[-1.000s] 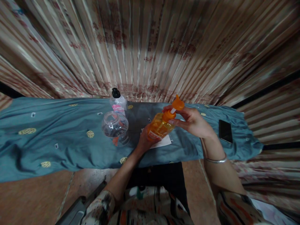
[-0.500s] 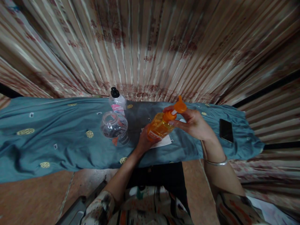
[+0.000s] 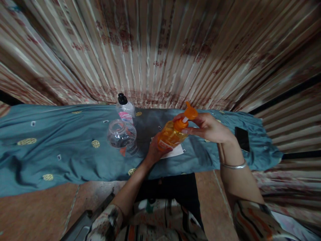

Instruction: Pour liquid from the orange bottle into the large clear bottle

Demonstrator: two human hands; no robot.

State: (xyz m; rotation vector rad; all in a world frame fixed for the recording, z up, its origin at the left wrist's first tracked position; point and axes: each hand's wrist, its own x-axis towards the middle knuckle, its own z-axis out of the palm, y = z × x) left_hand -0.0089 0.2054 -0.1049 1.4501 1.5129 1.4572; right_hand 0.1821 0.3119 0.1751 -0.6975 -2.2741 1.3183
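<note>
An orange pump bottle (image 3: 172, 135) with yellow-orange see-through walls is tilted to the right over the table. Around its lower body my left hand (image 3: 154, 149) is closed. My right hand (image 3: 207, 127) grips the orange collar below the pump head (image 3: 190, 112), thumb in front and fingers behind. A short white stem shows between pump head and collar. Under the bottle lies a white paper (image 3: 177, 152), partly covered by it and by my left hand.
Left of my hands stands a clear round jar (image 3: 121, 137). Behind it is a clear bottle (image 3: 126, 110) with a black cap and pink label. A black phone (image 3: 242, 139) lies at the right on the teal cloth (image 3: 75, 147). A pleated curtain (image 3: 160, 60) hangs behind the table.
My right hand has turned a little around the collar, its wrist shifting right towards the phone. The pump head has swung slightly left. My left hand stays nearly still.
</note>
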